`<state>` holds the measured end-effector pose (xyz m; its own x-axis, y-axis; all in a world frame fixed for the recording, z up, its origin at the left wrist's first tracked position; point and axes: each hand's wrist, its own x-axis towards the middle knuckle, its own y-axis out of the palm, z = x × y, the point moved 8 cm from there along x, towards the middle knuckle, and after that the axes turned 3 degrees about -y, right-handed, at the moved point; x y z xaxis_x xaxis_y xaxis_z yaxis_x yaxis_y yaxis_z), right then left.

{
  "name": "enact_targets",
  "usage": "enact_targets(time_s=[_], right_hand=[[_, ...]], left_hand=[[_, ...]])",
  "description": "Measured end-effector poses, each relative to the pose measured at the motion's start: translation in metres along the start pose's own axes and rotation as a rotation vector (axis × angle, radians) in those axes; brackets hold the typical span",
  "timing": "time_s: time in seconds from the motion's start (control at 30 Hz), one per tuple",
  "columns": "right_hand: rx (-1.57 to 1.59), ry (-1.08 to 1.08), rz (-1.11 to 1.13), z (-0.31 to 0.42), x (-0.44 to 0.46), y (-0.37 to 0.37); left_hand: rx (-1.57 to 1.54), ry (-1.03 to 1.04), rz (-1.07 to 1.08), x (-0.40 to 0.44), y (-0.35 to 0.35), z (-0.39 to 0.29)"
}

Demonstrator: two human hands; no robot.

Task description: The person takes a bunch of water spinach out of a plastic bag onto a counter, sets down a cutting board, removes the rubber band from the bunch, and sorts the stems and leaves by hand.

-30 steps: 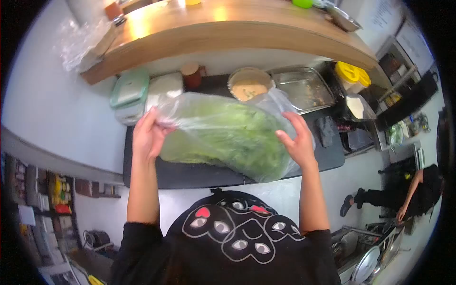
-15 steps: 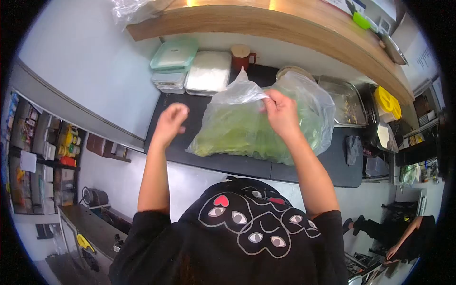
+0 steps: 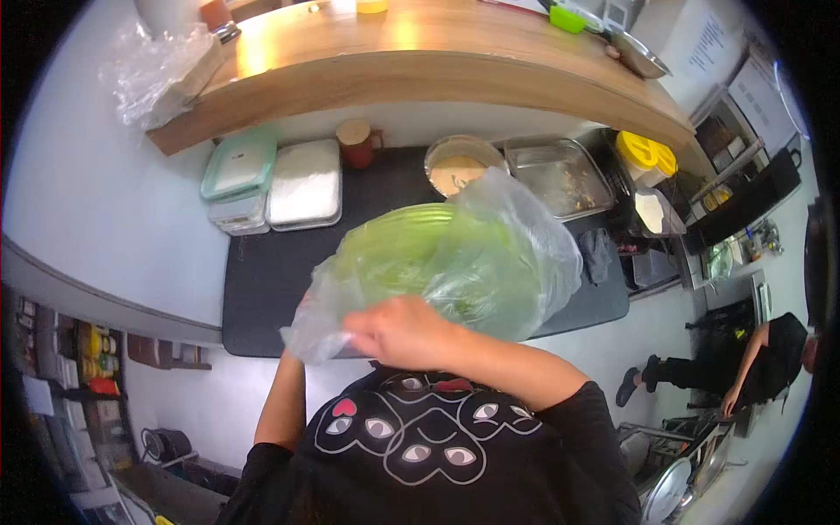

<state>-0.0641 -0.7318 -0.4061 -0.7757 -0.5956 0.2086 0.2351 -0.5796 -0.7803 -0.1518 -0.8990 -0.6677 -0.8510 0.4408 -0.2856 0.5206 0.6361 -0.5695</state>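
A large clear plastic bag (image 3: 516,262) lies on the black counter mat, with pale green ribbed vegetable stalks (image 3: 398,234), celery-like, bundled inside. My right hand (image 3: 401,332) is closed on the gathered plastic at the bag's near left end, with the forearm reaching across in front of the bag. Behind that same loose end is my left hand (image 3: 304,301), mostly covered by the plastic, so its fingers do not show. The bag's far right end rises, puffed up.
Lidded containers (image 3: 305,179), a red mug (image 3: 356,145), a round bowl (image 3: 462,166) and a metal tray (image 3: 560,179) line the back of the black mat (image 3: 262,293). A wooden shelf (image 3: 411,83) overhangs them. A co-worker (image 3: 752,367) is at the right.
My right hand has moved left and nearer with the plastic. My left hand has gone behind the bag's left end. The bag has turned, uncovering the round bowl, and the view has shifted.
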Motion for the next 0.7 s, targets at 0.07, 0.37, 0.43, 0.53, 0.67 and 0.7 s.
enact_targets(time_s=[0.07, 0.37, 0.43, 0.53, 0.67, 0.7], right_hand=[[-0.104, 0.116, 0.001, -0.040, -0.002, 0.000], [-0.287, 1.002, 0.179, -0.211, -0.082, 0.030], [-0.273, 1.021, 0.147, -0.207, -0.084, 0.031], [-0.224, 0.955, 0.048, -0.212, -0.089, 0.027], [-0.222, 0.927, 0.025, -0.210, -0.092, 0.023], [-0.212, 0.916, -0.005, -0.209, -0.093, 0.023]], left_hand=[[-0.371, -0.130, -0.104, 0.010, -0.007, 0.003], [0.374, -0.148, 0.024, 0.036, -0.046, -0.040], [0.628, -0.271, -0.152, 0.026, -0.080, -0.130], [0.130, 0.257, -0.408, 0.093, -0.079, -0.165], [-0.200, 0.119, -0.122, 0.216, -0.011, -0.165], [-0.314, 0.013, -0.103, 0.235, 0.002, -0.168]])
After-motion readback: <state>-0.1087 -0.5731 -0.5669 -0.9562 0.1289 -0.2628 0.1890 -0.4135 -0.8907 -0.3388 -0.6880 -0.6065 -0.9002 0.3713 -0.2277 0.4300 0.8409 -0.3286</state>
